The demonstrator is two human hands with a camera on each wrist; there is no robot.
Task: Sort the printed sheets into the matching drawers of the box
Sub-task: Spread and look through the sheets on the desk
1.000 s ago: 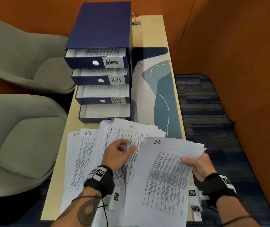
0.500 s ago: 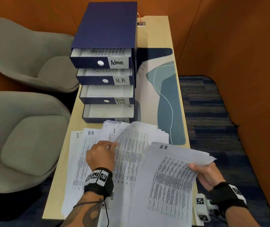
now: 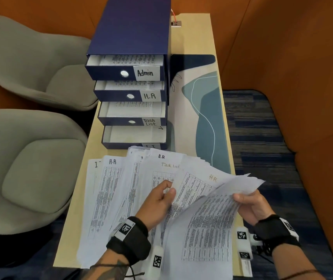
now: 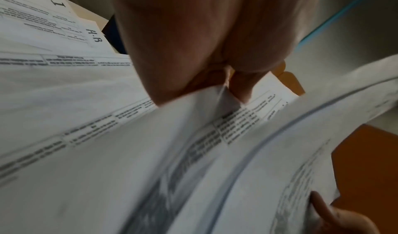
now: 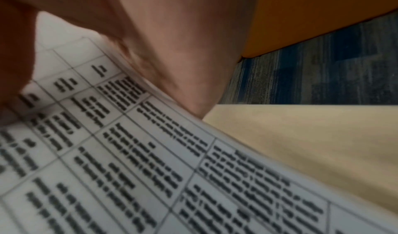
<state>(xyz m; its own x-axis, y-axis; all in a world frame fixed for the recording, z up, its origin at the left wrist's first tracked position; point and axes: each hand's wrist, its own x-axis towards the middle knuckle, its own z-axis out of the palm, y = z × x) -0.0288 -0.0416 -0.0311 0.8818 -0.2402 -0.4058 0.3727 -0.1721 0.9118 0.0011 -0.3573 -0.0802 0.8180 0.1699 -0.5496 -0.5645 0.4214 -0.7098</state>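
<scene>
- Drawer box [image 3: 130, 29], dark blue, stands at the far end of a pale wooden table [image 3: 194, 35]; four drawers pulled out in steps, lowest furthest.
- Top drawer labelled "Admin" [image 3: 146, 73], printed sheet inside. Second drawer labelled "H.R" [image 3: 150, 96], sheet inside. Third drawer labelled "Task List" [image 3: 149, 122], sheet inside. Bottom drawer [image 3: 133, 136]: label mostly hidden by paper; contents cannot be told.
- Printed sheets [image 3: 109, 199] fanned over the near end of the table, just in front of the bottom drawer. Handwritten headings visible: "I", "H-R", "Task List".
- Left hand [image 3: 157, 203] pinches the left edge of a sheet headed "H.R" [image 3: 198, 188], thumb on top; left wrist view shows the paper edge caught between thumb and finger [image 4: 243, 84].
- Right hand [image 3: 250, 205] grips the right edge of a raised bundle of sheets [image 3: 212, 225], thumb on the printed face, fingers beneath. Bundle curves up off the table; the "H.R" sheet's right side lies under its top edge.
- Patterned desk mat [image 3: 206, 110] in blue tones lies right of the box.
- Two grey armchairs [image 3: 30, 162] left of the table; blue carpet [image 3: 258, 138] to the right.
</scene>
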